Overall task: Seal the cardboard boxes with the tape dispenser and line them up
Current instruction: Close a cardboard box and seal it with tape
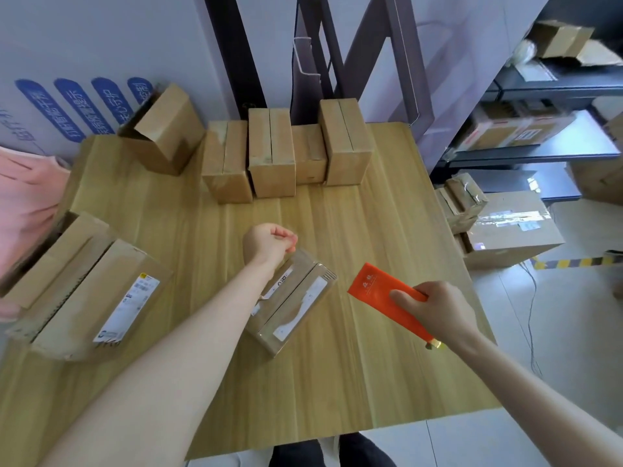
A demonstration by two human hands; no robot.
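Small brown cardboard box (293,298) lies diagonally, far end under curled left hand (268,242) (whether it pinches anything is unclear); right hand (438,311) grips flat orange dispenser (374,288) beside it.

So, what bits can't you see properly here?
Head view: curled fingers of the left hand hide whatever they may pinch.
The left forearm covers part of the small box.
The small box's label print is too blurry to read.
The right hand covers the orange tube's middle.
Pink cloth is cut off by the left edge.
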